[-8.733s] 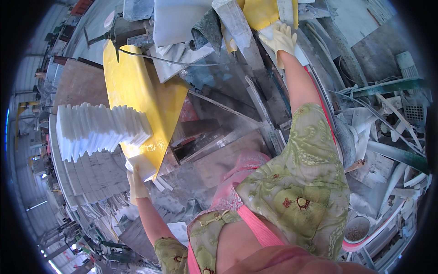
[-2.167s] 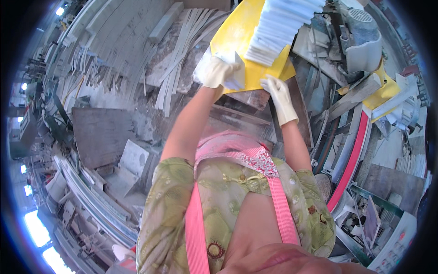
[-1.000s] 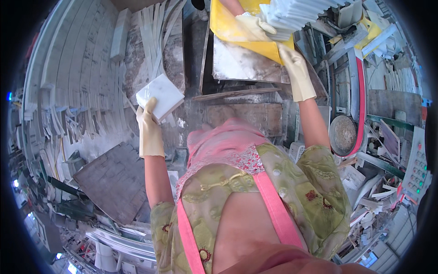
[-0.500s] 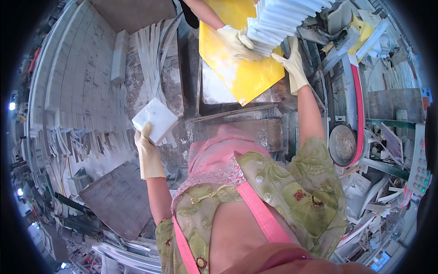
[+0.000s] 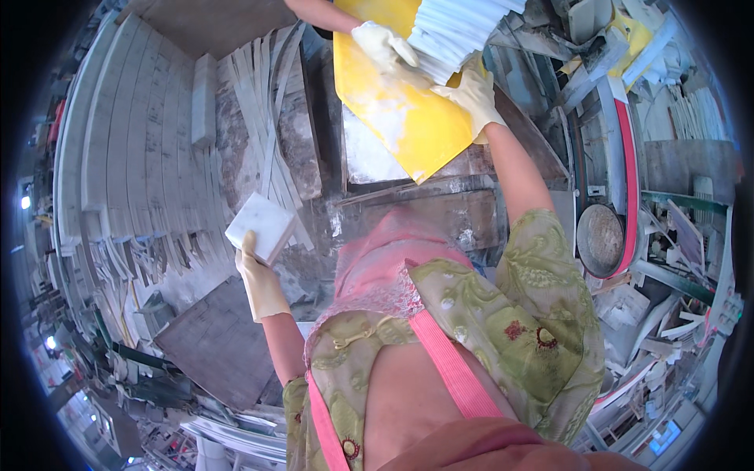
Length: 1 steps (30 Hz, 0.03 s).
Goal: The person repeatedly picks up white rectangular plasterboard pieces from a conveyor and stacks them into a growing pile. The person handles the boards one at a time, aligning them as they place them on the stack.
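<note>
My left hand [image 5: 258,275], in a cream rubber glove, grips a square, thick white marble tile [image 5: 265,218], with the thumb on its near edge. My right hand [image 5: 473,98], gloved alike, is at the near right end of a stack of thin white tiles [image 5: 455,33]. Its thumb is spread apart from the fingers, and the fingertips are partly hidden. Across the stack's left side lies another person's gloved hand [image 5: 385,49]. A dusty yellow sheet [image 5: 408,118] lies beneath, with one corner pointing toward me.
Long grey stone slabs [image 5: 133,125] line the left, beside thin loose strips [image 5: 263,118]. A brown board [image 5: 224,345] rests at lower left. On the right stand a red-edged curved rail [image 5: 628,173], a round pan [image 5: 601,239] and heaped stone offcuts [image 5: 628,306].
The tile stack and the other person's hand have shifted left and away in view. My right hand has moved left, closer around the stack's end. The left-hand tile has dropped slightly and tilted.
</note>
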Motion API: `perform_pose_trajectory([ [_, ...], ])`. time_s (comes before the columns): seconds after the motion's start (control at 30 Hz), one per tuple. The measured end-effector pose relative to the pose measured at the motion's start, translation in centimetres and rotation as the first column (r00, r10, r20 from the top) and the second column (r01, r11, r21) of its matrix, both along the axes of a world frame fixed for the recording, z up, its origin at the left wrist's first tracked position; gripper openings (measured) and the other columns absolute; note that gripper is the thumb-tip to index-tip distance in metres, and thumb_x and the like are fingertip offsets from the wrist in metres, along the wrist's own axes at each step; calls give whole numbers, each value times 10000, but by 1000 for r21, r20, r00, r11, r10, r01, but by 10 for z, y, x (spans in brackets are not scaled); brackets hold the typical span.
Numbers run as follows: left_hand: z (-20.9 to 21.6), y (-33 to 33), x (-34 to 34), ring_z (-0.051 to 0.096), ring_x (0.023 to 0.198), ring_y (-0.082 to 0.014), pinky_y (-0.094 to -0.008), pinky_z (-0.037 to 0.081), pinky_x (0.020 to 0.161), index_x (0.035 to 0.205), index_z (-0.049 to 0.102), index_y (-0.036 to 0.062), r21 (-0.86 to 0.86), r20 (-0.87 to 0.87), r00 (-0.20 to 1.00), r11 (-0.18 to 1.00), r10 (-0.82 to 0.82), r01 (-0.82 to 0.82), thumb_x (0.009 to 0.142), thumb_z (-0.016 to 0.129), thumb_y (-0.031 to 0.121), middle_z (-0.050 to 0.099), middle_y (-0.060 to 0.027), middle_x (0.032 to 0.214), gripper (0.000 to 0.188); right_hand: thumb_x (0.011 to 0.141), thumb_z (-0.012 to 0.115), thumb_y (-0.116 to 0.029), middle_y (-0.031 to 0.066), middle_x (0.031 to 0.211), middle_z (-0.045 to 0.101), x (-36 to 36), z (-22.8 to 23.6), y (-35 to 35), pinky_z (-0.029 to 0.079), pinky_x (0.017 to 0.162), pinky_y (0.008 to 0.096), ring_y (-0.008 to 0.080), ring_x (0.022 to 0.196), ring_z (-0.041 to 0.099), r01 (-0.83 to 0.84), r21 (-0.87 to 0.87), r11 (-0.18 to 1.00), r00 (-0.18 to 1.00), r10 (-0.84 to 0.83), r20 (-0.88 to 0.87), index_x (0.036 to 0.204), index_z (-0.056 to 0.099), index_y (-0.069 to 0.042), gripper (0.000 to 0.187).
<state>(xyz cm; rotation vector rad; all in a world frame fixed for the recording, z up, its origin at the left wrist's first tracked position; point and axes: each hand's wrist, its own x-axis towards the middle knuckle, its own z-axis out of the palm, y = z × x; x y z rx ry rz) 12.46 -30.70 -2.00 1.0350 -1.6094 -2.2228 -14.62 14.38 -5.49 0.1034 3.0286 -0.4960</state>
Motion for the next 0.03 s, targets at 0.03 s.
perform_pose_trajectory([
  [0.03,-1,-1,-5,636,1209,-275,-390,498,1041,1415,507,-54,-3,-3,1000,1000,-9,9,934,655,270,618,-163,1344,599,750,789,-605,217,1558,447,-8,9,2,308,1190,421,394,1468,361,2,-27,1000,995,1,99,1603,135,39,1253],
])
